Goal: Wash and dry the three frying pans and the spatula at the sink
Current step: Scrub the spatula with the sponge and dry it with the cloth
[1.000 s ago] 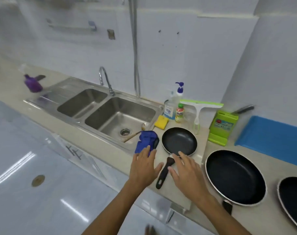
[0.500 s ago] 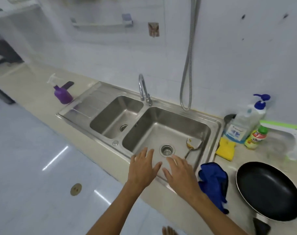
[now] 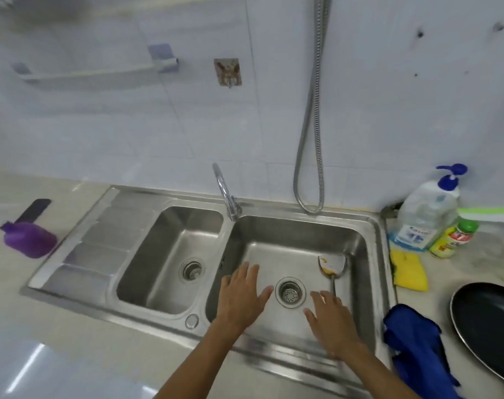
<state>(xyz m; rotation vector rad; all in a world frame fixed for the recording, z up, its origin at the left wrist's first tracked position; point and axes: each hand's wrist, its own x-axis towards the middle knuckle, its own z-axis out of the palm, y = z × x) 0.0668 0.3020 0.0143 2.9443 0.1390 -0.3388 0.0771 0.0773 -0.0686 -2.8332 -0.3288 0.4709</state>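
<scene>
Head view, nearest first: two bare forearms reach forward over the front rim of the steel sink [image 3: 273, 359]. The left hand [image 3: 239, 298] hangs over the right basin with fingers spread and straight, its grip open and holding nothing. The right hand [image 3: 331, 321] lies palm down beside it, grip also open, fingertips just beside the thin handle of the spatula [image 3: 332, 264]; whether they touch it I cannot tell. Between the two hands sits the round drain strainer [image 3: 290, 292].

On the table [image 3: 437, 298] to the right, a crumpled blue cloth [image 3: 412, 341] lies at the sink's corner, and a black frying pan [image 3: 486, 329] is cut off by the picture's edge. The spatula rests on the basin floor, its blade smeared with yellow-brown residue and pointing toward the back wall. The left basin [image 3: 173, 254] lies past the left hand.

Farther back on the right are a yellow sponge [image 3: 409, 272], a small green-capped bottle [image 3: 452, 237] and a pump bottle [image 3: 426, 220] with a blue head. A purple spray bottle [image 3: 29, 239] stands far left. The tap [image 3: 226, 194] rises at the back rim, and a metal hose [image 3: 311, 125] hangs down the tiled wall.
</scene>
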